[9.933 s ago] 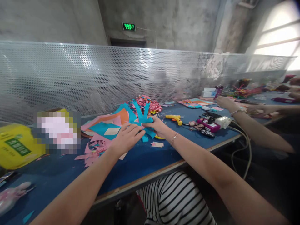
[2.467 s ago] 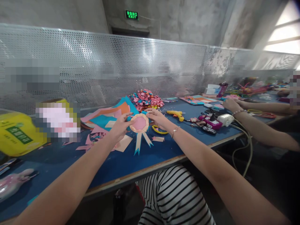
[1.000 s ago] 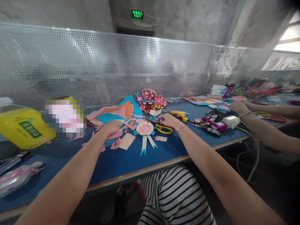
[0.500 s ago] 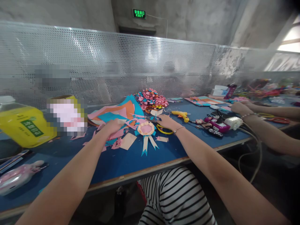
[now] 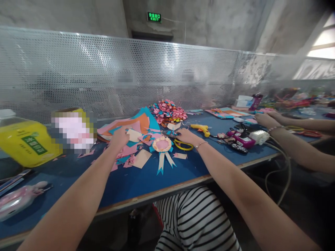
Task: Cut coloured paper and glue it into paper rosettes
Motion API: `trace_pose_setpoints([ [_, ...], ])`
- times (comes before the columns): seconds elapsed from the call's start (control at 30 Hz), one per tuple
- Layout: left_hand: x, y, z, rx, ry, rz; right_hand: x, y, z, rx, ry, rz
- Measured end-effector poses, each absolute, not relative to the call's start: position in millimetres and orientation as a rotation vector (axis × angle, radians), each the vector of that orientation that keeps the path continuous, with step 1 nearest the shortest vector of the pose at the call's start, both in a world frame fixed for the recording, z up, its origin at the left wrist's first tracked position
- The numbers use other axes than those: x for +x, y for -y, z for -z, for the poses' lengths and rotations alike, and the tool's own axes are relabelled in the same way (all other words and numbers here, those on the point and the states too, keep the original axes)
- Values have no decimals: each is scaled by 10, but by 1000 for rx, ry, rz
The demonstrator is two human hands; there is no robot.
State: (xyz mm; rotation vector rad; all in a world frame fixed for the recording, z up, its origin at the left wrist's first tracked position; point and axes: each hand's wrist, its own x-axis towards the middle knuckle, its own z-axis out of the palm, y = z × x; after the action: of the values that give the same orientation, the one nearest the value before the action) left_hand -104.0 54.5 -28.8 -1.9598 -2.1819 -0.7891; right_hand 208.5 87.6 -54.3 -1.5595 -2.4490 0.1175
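My left hand (image 5: 120,137) is closed, with its fingertips at the left edge of a piece of cream paper (image 5: 134,135). My right hand (image 5: 187,136) is closed around the scissors with yellow handles (image 5: 184,145); one handle loop hangs below it and the blades point left. Between my hands lies a rosette (image 5: 162,143) with a pink centre, a pleated cream rim and two cream-and-blue ribbon tails. A larger cream paper square (image 5: 141,159) sits left of the tails, and a small cream strip (image 5: 180,156) to their right. Pink and blue scraps (image 5: 128,153) lie below my left hand.
Coloured sheets (image 5: 142,122) and a heap of paper bits (image 5: 167,111) stand at the back. A yellow glue gun (image 5: 201,129) and a power strip (image 5: 259,137) are right. A yellow bag (image 5: 26,143) is left. Another person's hands (image 5: 269,120) are far right.
My left hand has drawn back to the left, and more of the cream paper piece shows beside it. My right hand and the scissors stay nearly in place.
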Motion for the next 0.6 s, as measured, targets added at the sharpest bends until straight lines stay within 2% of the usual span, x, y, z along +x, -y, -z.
trace_pose_setpoints([
  [0.13,-1057,-577,239,-1875,2167,909,2091,-882,560,-1557,2417,-121],
  [0.27,-1026,-585,197,-1872,2137,1213,2092,-902,586,-1492,2288,-150],
  [0.47,-742,-463,102,-1660,1818,2198,2068,-867,533,-1217,2015,-139],
  [0.6,-392,-297,60,-1748,1650,2846,1984,-691,400,-839,1887,-59],
])
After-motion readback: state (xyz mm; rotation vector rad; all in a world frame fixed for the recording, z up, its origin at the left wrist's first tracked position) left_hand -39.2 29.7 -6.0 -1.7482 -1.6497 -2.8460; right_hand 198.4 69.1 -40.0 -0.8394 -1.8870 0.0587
